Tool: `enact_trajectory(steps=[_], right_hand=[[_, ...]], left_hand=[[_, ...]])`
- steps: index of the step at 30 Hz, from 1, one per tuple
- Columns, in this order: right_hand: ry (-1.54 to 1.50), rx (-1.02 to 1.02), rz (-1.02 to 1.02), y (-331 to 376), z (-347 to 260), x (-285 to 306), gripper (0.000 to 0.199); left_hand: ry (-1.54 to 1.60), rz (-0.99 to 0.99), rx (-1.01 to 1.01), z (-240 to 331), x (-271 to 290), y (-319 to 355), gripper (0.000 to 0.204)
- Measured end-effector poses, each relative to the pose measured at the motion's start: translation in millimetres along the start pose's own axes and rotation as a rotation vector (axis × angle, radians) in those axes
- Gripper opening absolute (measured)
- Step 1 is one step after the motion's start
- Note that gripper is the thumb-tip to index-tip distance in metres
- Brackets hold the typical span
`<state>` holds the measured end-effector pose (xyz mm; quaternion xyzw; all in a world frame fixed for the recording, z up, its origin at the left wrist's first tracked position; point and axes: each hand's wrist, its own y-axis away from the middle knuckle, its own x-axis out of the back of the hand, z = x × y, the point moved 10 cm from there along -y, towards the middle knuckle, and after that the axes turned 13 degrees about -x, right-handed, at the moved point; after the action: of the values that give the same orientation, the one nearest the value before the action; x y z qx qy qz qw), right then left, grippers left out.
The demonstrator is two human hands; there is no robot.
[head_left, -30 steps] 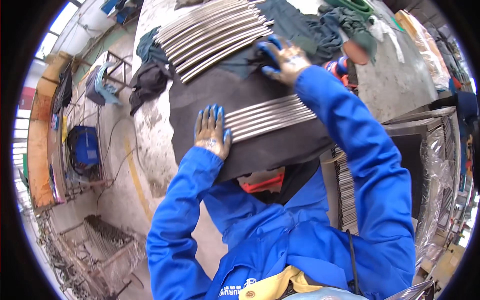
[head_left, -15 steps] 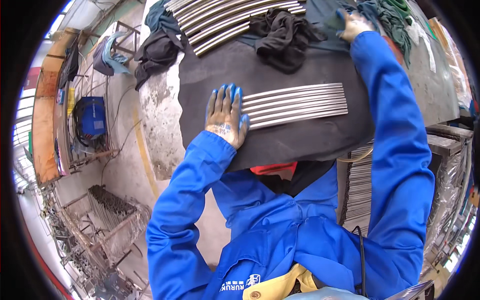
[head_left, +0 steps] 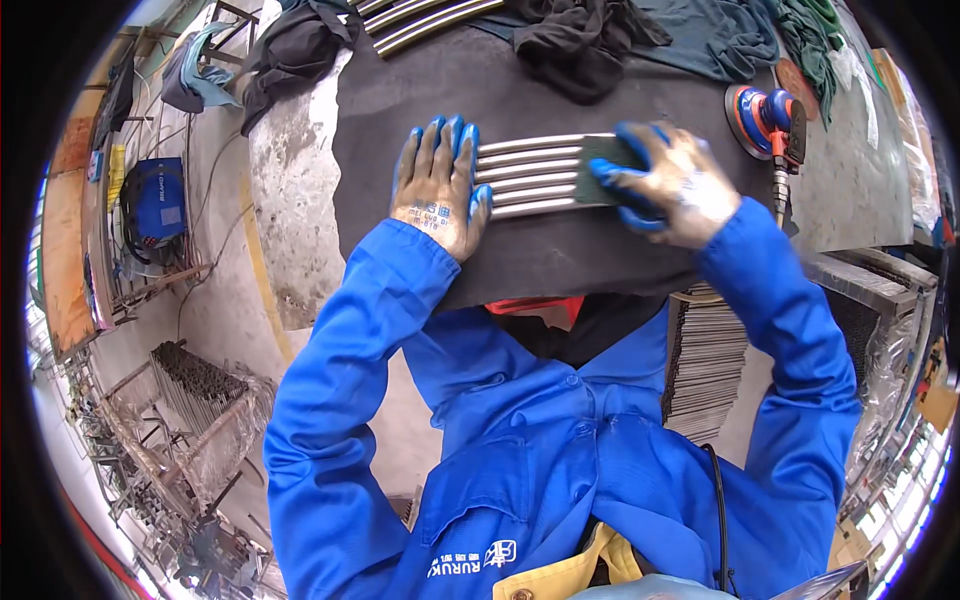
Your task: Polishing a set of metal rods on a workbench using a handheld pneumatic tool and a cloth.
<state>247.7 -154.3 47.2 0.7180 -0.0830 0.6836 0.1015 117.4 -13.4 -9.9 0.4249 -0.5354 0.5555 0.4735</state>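
A row of bright metal bars (head_left: 535,178) is laid side by side on a dark mat (head_left: 560,265) that covers the bench top. The bars run left to right across the mat, close together and parallel.

The left hand (head_left: 438,186), in a glove with blue fingertips, is pressed flat on the left ends of the bars, fingers spread and pointing away from the body; nothing is gripped by it. The right hand (head_left: 668,185), gloved alike, is closed over a dark green pad (head_left: 605,168), which is held against the right part of the bars. The pad is clasped between thumb and fingers, and its far side is hidden under the hand.

An orange and blue sander (head_left: 768,118) is seen just beyond the right hand, lying on the mat near its right edge and touched by neither hand. Dark rags (head_left: 590,35) are heaped at the far side of the mat, and a second bundle of bars (head_left: 425,18) is seen at the top, well apart from the hands. Stacked metal strips (head_left: 705,360) are stored below the bench on the right. A blue box-shaped machine (head_left: 160,205) stands on the floor at the left. Both arms are covered by blue sleeves (head_left: 340,370).
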Motion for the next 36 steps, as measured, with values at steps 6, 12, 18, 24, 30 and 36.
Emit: enact_trajectory(steps=[6,12,18,24,30,36], right_hand=[[0.158,0.067,-0.124,-15,-18,1,0.056],[0.029,-0.063,-0.032,-22,-16,-5,0.043],[-0.036,-0.181,-0.065,-24,-5,-5,0.03],[0.156,0.035,-0.121,-24,-21,-9,0.04],[-0.018,-0.084,0.133,-4,-7,-5,0.03],[0.116,0.011,-0.039,-10,-24,-7,0.043]], left_hand=[[-0.006,-0.017,0.018,-3,-2,4,0.073],[0.019,-0.017,0.018,-2,-3,2,0.07],[0.001,-0.035,0.029,-3,-4,4,0.069],[-0.01,-0.009,0.009,-3,-3,4,0.068],[-0.038,-0.047,0.014,-1,-6,0,0.07],[-0.06,-0.025,0.024,-7,-7,7,0.068]])
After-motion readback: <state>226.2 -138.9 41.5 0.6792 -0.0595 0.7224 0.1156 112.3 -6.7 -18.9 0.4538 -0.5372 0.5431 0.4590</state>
